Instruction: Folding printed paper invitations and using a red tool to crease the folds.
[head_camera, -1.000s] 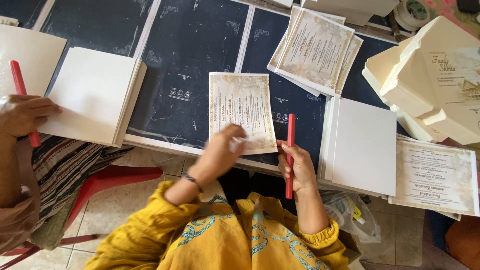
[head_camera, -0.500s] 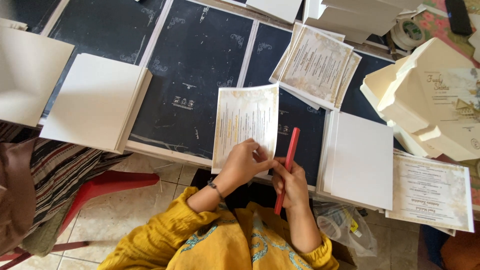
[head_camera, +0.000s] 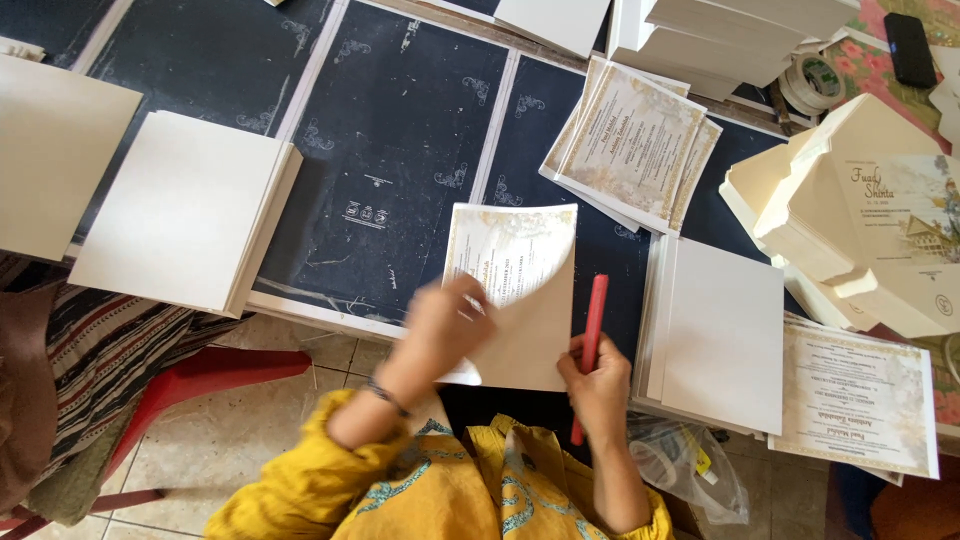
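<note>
Printed card (head_camera: 520, 300) pinched by left fingers (head_camera: 470, 300); right hand (head_camera: 598, 385) grips red stick (head_camera: 592, 335).

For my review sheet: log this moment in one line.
left hand: folding printed card | right hand: holds red stick | blank stacks alongside

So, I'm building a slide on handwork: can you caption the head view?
Left hand folds a printed card while right hand holds a red stick, white card stacks alongside.

Clear plastic bag (head_camera: 690, 465) under table edge, right.
</note>
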